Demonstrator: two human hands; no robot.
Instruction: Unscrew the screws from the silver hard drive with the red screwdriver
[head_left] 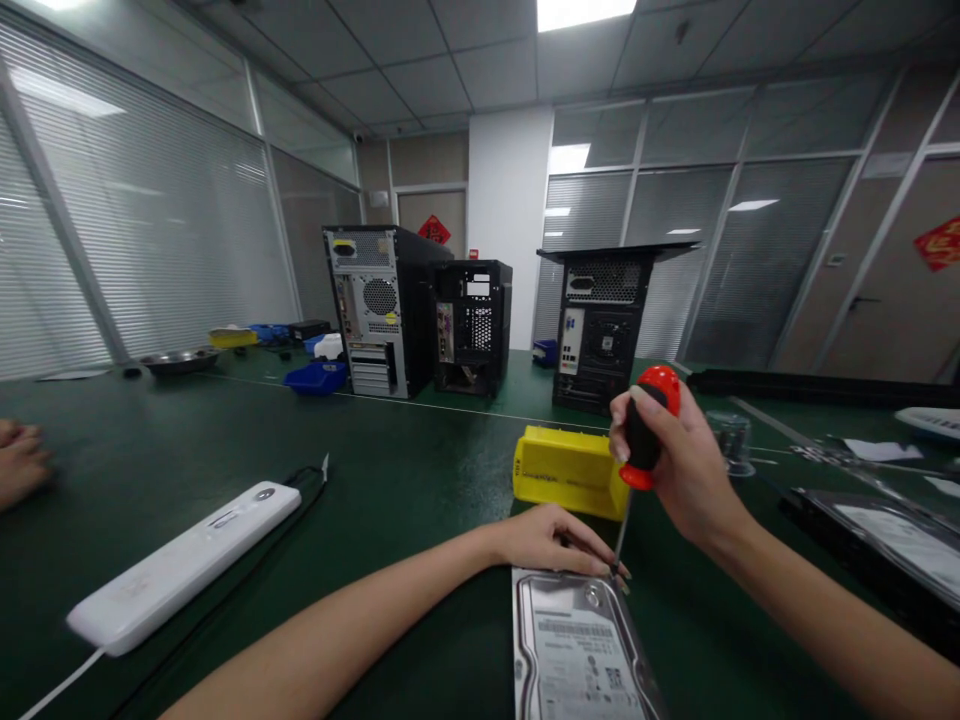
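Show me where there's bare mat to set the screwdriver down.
Bare green mat lies between the white power strip and the yellow bin, ahead of the left hand. Right of the hard drive it is crowded: right hand, black tray, papers.

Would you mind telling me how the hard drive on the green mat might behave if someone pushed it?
The hard drive lies flat, so it would probably slide rather than tip or roll. Its metal casing looks rigid and likely heavy for its size. The left hand steadies its top edge.
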